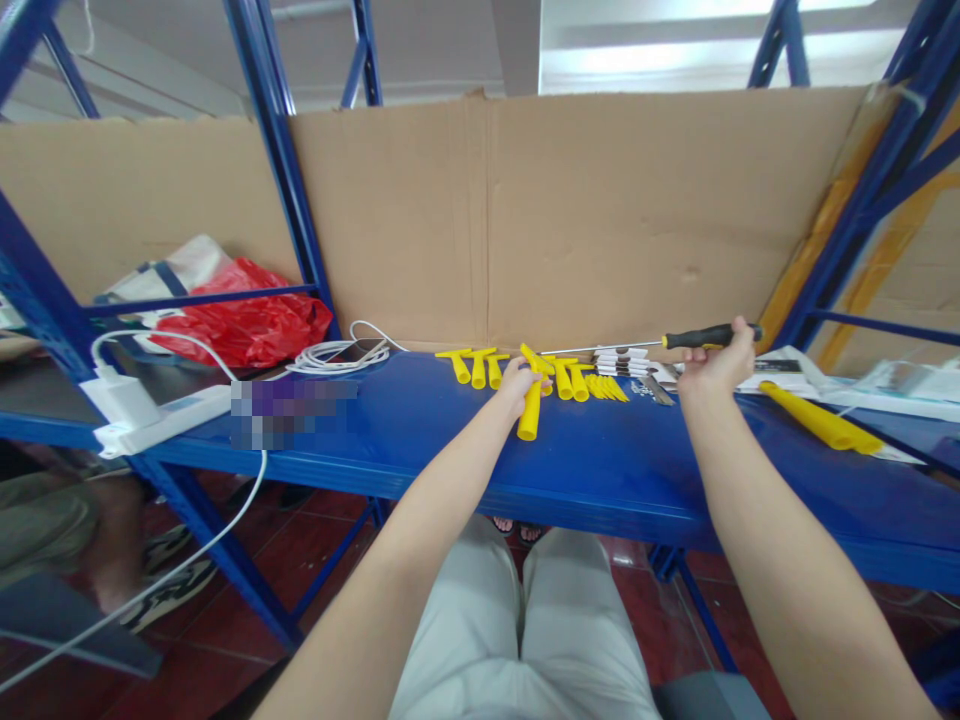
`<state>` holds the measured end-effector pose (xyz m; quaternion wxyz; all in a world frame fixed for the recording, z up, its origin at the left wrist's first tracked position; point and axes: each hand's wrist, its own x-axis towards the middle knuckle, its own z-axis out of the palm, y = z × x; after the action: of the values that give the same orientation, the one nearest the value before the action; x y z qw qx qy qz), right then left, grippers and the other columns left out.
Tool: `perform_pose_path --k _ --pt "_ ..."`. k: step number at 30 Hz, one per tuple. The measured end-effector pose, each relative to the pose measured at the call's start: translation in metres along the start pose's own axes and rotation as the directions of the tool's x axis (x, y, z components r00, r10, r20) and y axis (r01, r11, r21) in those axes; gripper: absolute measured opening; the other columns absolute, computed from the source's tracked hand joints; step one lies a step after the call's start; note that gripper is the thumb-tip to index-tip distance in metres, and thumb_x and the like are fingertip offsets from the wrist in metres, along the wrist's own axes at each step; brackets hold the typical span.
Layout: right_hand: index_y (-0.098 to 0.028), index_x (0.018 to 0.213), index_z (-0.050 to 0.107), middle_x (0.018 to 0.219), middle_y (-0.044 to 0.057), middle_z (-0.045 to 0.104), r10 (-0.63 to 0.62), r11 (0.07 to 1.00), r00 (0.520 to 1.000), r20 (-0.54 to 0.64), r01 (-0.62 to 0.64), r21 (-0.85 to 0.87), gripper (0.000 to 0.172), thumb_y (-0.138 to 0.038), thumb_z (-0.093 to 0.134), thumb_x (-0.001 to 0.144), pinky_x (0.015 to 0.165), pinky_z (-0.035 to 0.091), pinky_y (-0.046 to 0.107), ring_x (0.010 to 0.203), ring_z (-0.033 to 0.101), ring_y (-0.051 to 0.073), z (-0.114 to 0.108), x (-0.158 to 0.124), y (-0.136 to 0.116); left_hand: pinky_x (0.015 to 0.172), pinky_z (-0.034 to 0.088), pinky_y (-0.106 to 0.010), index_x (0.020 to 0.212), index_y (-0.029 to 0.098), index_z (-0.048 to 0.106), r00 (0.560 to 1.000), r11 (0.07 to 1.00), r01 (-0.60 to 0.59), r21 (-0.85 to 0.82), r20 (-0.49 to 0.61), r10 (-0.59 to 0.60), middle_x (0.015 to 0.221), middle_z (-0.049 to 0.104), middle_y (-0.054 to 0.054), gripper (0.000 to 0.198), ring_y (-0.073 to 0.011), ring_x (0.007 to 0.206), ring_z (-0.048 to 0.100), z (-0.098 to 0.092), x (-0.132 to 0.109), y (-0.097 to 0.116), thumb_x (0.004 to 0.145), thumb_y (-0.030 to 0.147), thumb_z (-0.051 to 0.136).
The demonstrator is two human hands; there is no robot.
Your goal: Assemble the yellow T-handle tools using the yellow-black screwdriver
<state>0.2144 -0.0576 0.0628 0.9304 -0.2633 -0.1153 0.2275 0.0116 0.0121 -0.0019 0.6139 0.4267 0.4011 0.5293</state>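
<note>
Near edge: pale trousers (pixel 480 620), sandalled feet below, on red tiled floor (pixel 255 560). Low at L: co-worker's leg (pixel 109 540) w/ dark-&-pale sneaker (pixel 174 592).

Near part of blue counter (pixel 420 440), ctr: yellow T-shaped piece (pixel 529 415), clamped in L grip (pixel 516 388), fingers round upper stem nr crossbar, open tube end twd near side. At R, nr same edge: longer yellow tapered piece (pixel 817 418), lying aslant. At L: white power strip (pixel 195 408) w/ white adapter (pixel 120 395) plugged in; beside it, purple item (pixel 274 398), pixelated, can't ID.

Mid-depth, R: R grip (pixel 720 365) clamped on black-&-yellow handle of screwdriver (pixel 694 338). Held approx. level, shaft pointing L, tip close to crossbar of held piece; touching or not, can't tell.

Farther: row of other yellow T-pieces (pixel 478 372), on both sides of L grip. R of row: flat yellow pieces (pixel 606 388) laid overlapping, then small shiny bits (pixel 641 388) & flat metal parts (pixel 658 392). Slightly beyond: stack of white-&-dark parts (pixel 621 362).

Far L: coiled white cable (pixel 330 357), red plastic bag (pixel 247 310) past rack post (pixel 277 160). Farthest: cardboard sheet (pixel 637 200), upright along back.
</note>
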Motion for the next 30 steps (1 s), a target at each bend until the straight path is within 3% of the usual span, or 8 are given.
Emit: perform_pose_path --k 8,16,30 --pt "-0.024 0.078 0.032 0.060 -0.010 0.037 -0.007 0.999 1.000 0.009 0.008 -0.050 0.018 -0.023 0.046 0.089 0.031 0.026 0.016 0.036 0.028 0.003 -0.0001 0.0005 0.0002 0.050 0.050 -0.022 0.126 0.022 0.048 1.000 1.000 -0.002 -0.015 0.013 0.002 0.105 0.070 -0.010 0.057 -0.0175 0.067 0.071 0.0008 -0.0003 -0.0006 0.075 -0.001 0.059" --pt "-0.023 0.077 0.033 0.058 -0.010 0.036 -0.001 1.000 1.000 -0.002 0.001 -0.011 0.018 -0.019 0.042 0.093 0.030 0.025 0.017 0.035 0.028 0.004 0.0007 -0.0017 -0.0006 0.046 0.048 -0.019 0.126 0.021 0.045 1.000 1.000 -0.004 0.009 0.031 0.004 0.106 0.069 -0.010 0.054 -0.0170 0.070 0.071 0.0017 -0.0028 0.0011 0.078 -0.002 0.052" --pt "-0.023 0.078 0.034 0.058 -0.010 0.037 -0.010 1.000 1.000 0.010 0.010 -0.016 0.017 -0.019 0.041 0.092 0.030 0.025 0.017 0.034 0.028 0.004 0.0007 -0.0009 -0.0013 0.051 0.050 -0.021 0.118 0.022 0.051 1.000 1.000 -0.016 -0.023 0.027 0.017 0.101 0.070 -0.008 0.050 -0.0177 0.069 0.072 0.0011 -0.0020 0.0013 0.074 -0.001 0.062"
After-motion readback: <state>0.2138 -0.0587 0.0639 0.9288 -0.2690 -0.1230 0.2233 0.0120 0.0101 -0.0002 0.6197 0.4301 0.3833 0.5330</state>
